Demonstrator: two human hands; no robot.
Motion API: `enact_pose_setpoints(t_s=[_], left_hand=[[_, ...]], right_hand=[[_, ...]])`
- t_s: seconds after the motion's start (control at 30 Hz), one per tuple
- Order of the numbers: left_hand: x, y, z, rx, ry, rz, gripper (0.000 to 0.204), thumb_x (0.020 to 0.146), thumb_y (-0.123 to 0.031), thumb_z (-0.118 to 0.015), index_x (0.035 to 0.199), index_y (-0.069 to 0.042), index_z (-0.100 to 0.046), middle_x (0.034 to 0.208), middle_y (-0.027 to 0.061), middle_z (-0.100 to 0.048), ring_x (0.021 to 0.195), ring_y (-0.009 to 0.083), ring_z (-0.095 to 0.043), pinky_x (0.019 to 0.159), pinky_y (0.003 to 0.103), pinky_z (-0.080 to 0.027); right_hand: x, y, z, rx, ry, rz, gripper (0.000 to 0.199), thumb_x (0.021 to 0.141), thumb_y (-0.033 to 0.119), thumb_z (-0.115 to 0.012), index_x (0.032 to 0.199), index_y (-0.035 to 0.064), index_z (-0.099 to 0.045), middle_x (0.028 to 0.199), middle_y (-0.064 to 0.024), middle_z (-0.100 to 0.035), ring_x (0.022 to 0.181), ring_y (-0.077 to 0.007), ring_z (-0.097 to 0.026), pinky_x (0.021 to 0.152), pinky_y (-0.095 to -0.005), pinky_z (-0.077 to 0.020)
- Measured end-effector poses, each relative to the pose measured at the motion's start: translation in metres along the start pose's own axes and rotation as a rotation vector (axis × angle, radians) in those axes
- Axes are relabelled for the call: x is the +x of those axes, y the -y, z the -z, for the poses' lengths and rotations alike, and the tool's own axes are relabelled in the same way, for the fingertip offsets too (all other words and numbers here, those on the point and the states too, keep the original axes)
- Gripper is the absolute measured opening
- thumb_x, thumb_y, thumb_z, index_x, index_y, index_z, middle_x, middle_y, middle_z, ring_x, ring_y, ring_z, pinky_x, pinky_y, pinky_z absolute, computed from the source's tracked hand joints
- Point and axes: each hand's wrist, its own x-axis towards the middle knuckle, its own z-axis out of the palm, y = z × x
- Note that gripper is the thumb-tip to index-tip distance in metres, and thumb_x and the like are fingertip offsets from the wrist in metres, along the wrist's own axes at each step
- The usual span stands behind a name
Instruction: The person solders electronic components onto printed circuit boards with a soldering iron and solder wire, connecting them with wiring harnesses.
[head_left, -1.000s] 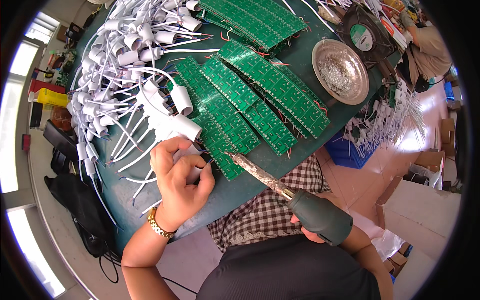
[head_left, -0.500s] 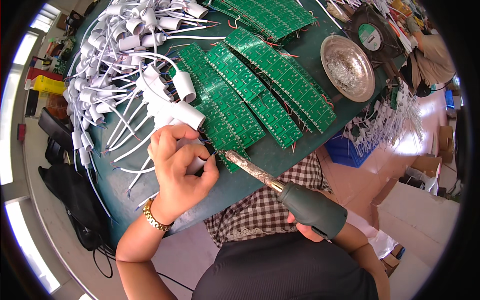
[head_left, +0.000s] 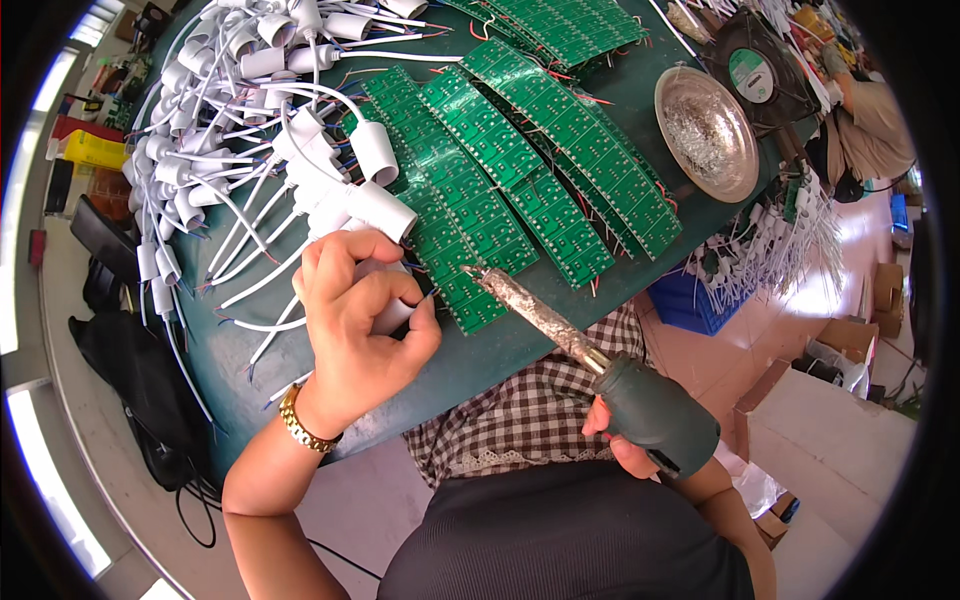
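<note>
My left hand (head_left: 365,330) is closed in a pinch above the table's front part, with a thin wire end showing between thumb and forefinger. Its curled fingers hold a white lamp holder (head_left: 393,316), mostly hidden by the hand. My right hand (head_left: 622,448) grips the dark handle of a soldering iron (head_left: 655,410). The iron's crusted tip points up and left, over the front end of a green circuit board panel (head_left: 470,300) and a little right of my left fingertips. More white lamp holders (head_left: 375,155) with leads lie just beyond my left hand.
A large heap of white lamp holders (head_left: 185,165) fills the table's left side. More green board panels (head_left: 570,30) lie behind. At right stand a metal dish (head_left: 705,135) with silvery bits and a black fan (head_left: 755,75). A blue bin (head_left: 690,300) sits below the table edge.
The soldering iron has drawn back to the right, away from my left fingertips. My left hand keeps its pinch in nearly the same place. The whole view has shifted slightly.
</note>
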Motion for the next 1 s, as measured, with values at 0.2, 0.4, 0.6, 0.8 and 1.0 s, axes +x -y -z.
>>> enact_pose_setpoints(t_s=[0.2,0.4,0.6,0.8,1.0], left_hand=[[0.000,0.002,-0.001,-0.023,0.000,0.002,0.021,0.058,-0.003,-0.073,0.072,-0.013,-0.061,0.102,0.0059,-0.055,0.096,0.0257,-0.050,0.086,0.038,-0.034],[-0.002,0.003,-0.002,-0.041,0.002,0.006,0.022,0.058,-0.003,-0.073,0.072,-0.013,-0.060,0.104,0.0051,-0.054,0.097,0.0260,-0.050,0.087,0.042,-0.033],[-0.003,0.003,-0.002,-0.045,0.000,-0.018,0.020,0.060,-0.002,-0.073,0.073,-0.010,-0.060,0.100,0.0081,-0.055,0.100,0.0287,-0.051,0.091,0.041,-0.038],[-0.004,0.001,-0.002,-0.046,0.022,-0.049,0.023,0.059,-0.003,-0.075,0.074,-0.012,-0.060,0.101,0.0049,-0.057,0.108,0.0335,-0.051,0.096,0.048,-0.035],[-0.002,0.000,-0.004,-0.039,0.046,-0.032,0.024,0.057,-0.003,-0.076,0.073,-0.014,-0.061,0.103,0.0014,-0.057,0.110,0.0343,-0.049,0.095,0.049,-0.033]], right_hand=[[0.004,0.015,-0.003,0.104,-0.034,-0.129,0.041,0.087,0.027,-0.064,0.112,-0.0027,-0.052,0.088,-0.0100,-0.058,0.078,-0.0186,-0.062,0.072,-0.0326,-0.0532],[0.000,0.011,0.002,0.117,-0.021,-0.189,0.045,0.088,0.029,-0.066,0.116,-0.0026,-0.050,0.090,-0.0101,-0.057,0.081,-0.0195,-0.061,0.074,-0.0341,-0.0533],[-0.012,-0.001,0.003,0.227,-0.037,-0.137,0.040,0.088,0.024,-0.065,0.116,-0.0008,-0.052,0.095,-0.0105,-0.057,0.085,-0.0193,-0.060,0.075,-0.0337,-0.0528],[-0.001,-0.006,0.003,-0.426,-0.133,-0.139,0.015,0.080,0.007,-0.072,0.093,0.0018,-0.067,0.072,-0.0023,-0.057,0.059,-0.0124,-0.055,0.056,-0.0232,-0.0460],[-0.010,0.000,0.016,0.402,-0.111,-0.846,0.004,0.080,0.004,-0.067,0.078,0.0050,-0.071,0.064,-0.0016,-0.063,0.055,-0.0105,-0.057,0.053,-0.0207,-0.0438]])
